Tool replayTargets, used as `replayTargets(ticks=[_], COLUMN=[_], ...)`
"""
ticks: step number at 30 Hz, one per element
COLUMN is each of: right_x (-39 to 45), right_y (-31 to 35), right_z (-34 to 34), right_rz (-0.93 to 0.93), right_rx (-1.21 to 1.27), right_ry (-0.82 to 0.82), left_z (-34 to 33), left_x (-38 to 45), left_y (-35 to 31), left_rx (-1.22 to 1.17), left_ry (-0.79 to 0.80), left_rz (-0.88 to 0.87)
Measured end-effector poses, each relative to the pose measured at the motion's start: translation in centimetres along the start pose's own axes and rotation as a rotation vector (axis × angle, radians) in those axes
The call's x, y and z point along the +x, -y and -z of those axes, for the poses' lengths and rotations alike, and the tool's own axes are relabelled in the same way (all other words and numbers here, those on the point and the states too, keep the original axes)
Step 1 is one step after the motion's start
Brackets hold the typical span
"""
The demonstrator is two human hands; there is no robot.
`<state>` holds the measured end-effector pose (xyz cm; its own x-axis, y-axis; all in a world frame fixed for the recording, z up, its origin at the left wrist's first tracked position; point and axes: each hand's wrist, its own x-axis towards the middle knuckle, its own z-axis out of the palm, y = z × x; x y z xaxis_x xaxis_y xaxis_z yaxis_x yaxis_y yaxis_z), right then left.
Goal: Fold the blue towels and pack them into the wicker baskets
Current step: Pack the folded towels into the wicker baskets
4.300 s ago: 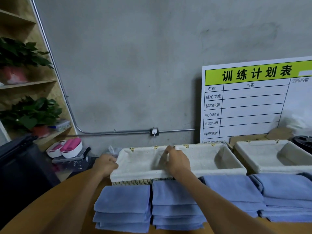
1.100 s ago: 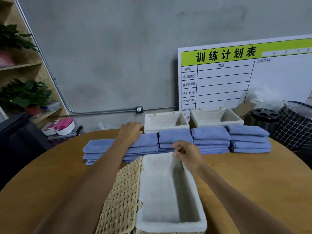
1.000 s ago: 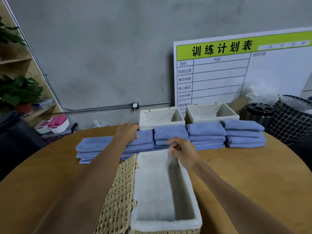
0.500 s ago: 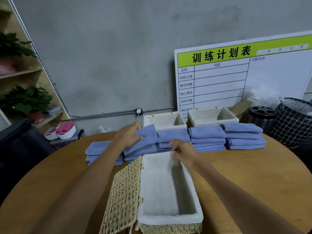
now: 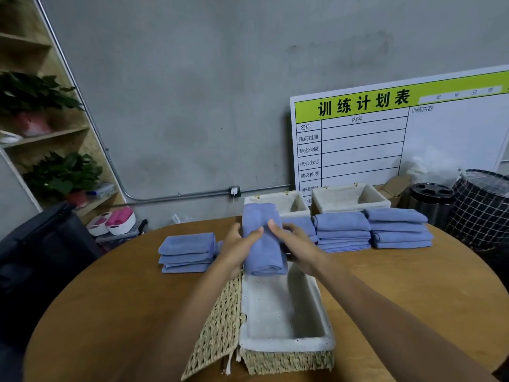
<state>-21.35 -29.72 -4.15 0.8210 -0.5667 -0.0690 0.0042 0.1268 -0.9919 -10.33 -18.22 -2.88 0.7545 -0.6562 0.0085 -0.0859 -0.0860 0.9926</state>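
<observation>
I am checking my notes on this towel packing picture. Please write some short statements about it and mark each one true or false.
1. Both hands, left hand and right hand, hold one folded blue towel. True.
2. The near wicker basket is already full of towels. False: only its white liner shows inside.
3. The held towel is above the basket's far end. True.
4. The table is square and white. False: it is round and brown.
</observation>
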Motion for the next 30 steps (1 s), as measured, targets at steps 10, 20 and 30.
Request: replayTargets(ticks=[10, 20, 30], right_x=[-1.1, -0.5, -0.8], right_y=[-1.9, -2.4, -1.9], right_z=[1.7, 2.5, 4.0], right_rz=[-0.008, 0.006, -0.020], right_rx=[-0.035, -0.159, -0.183], right_ry=[-0.131, -0.071, 0.003], left_z=[0.6, 0.9, 3.0], left_x=[-3.7, -3.9, -3.5], left_y=[1.5, 1.7, 4.2], left_rx=[-0.062, -0.039, 0.367], left_ry=[0.200, 0.236, -0.017], left_rz=[0.205, 0.167, -0.137])
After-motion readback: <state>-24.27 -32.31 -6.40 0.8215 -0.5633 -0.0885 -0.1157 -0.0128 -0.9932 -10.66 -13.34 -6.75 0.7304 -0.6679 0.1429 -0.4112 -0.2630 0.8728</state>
